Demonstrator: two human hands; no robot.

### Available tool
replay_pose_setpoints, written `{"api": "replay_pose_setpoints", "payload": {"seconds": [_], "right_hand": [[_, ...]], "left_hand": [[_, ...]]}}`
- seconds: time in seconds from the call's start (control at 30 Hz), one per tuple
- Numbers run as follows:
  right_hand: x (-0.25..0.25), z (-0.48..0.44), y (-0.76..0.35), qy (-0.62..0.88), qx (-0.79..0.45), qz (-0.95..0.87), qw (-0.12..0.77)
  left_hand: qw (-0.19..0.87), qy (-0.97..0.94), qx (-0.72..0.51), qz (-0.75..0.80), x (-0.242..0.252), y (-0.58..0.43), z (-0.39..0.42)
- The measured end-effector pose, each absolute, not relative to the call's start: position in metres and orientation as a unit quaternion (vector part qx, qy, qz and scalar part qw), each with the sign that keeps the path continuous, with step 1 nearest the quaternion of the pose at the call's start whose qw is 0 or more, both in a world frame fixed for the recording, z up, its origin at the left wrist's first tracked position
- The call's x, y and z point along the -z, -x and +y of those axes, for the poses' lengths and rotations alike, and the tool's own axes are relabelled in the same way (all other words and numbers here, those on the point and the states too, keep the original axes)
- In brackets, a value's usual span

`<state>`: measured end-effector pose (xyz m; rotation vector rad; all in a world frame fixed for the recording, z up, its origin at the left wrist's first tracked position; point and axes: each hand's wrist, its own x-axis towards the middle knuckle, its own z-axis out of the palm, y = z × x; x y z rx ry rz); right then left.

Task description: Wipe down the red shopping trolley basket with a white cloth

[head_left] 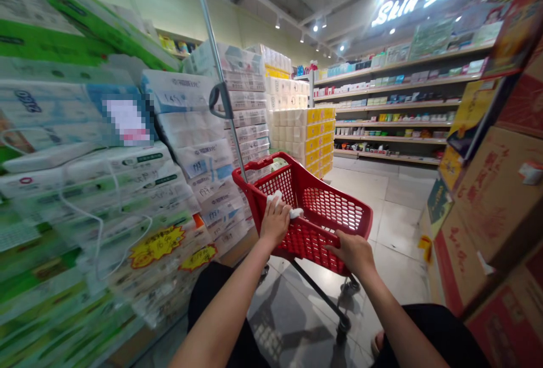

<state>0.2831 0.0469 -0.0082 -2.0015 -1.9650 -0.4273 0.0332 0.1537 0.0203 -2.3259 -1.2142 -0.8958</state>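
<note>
supermarket aisle, left hand (275, 222) clutching cloth (296, 213) on red cart (339, 210) rim, right hand (353, 252) gripping rim

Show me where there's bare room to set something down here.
Free: the tiled floor ahead, between the yellow-box stack and the shelves; also inside the red basket, beyond the left hand with its white cloth and the right hand. Crowded: tissue packs press in on the left, cardboard boxes on the right.

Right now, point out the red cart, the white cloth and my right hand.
red cart (335, 210), head view, on its inner mesh wall.
white cloth (296, 213), head view, on its loose end.
right hand (354, 252), head view, on the back of the hand.
</note>
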Motion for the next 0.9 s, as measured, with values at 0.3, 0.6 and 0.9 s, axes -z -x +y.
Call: {"api": "replay_pose_setpoints", "payload": {"seconds": [0.3,0.6,0.9], "right_hand": [[0.007,0.041,-0.277,0.683,0.174,-0.684,0.188],[0.01,0.035,-0.271,0.675,0.19,-0.682,0.209],[0.004,0.021,-0.245,0.674,0.147,-0.694,0.207]], "left_hand": [[0.113,0.857,0.339,-0.371,0.0,-0.107,0.091],[0.113,0.91,0.273,-0.29,-0.011,-0.077,0.118],[0.105,0.891,0.284,-0.338,-0.01,-0.057,0.132]]}}
